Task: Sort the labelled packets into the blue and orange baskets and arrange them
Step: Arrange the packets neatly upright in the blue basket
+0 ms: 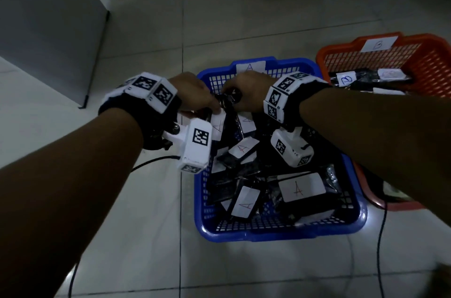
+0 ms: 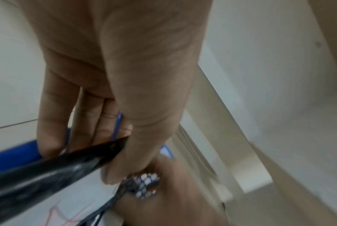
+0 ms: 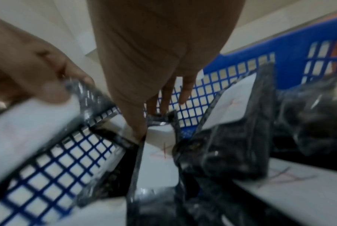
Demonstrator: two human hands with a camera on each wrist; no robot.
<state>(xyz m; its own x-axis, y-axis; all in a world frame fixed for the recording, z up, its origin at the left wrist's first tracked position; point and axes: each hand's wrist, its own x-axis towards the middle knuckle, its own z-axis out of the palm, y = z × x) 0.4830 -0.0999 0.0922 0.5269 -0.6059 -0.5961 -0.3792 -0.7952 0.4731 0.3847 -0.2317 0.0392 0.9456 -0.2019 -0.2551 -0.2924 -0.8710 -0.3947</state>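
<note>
The blue basket (image 1: 280, 233), tagged A, holds several black packets with white A labels, such as one (image 1: 301, 186) near its front. To its right the orange basket (image 1: 434, 65), tagged B, holds black packets with B labels (image 1: 347, 79). Both hands hover over the far end of the blue basket. My left hand (image 1: 214, 108) pinches the top edge of an A packet (image 1: 218, 126) between thumb and fingers (image 2: 47, 137); the black packet (image 2: 47, 172) hangs from it. My right hand (image 1: 229, 96) pinches the top of another A packet (image 1: 247, 122), its thumb (image 3: 132, 119) on the packet (image 3: 157, 160).
The baskets sit on a pale tiled floor (image 1: 146, 236). A grey cabinet (image 1: 48, 29) stands at the back left, a white surface (image 1: 29, 114) beside it. Black cables (image 1: 379, 249) trail across the floor right of the blue basket and by my left forearm.
</note>
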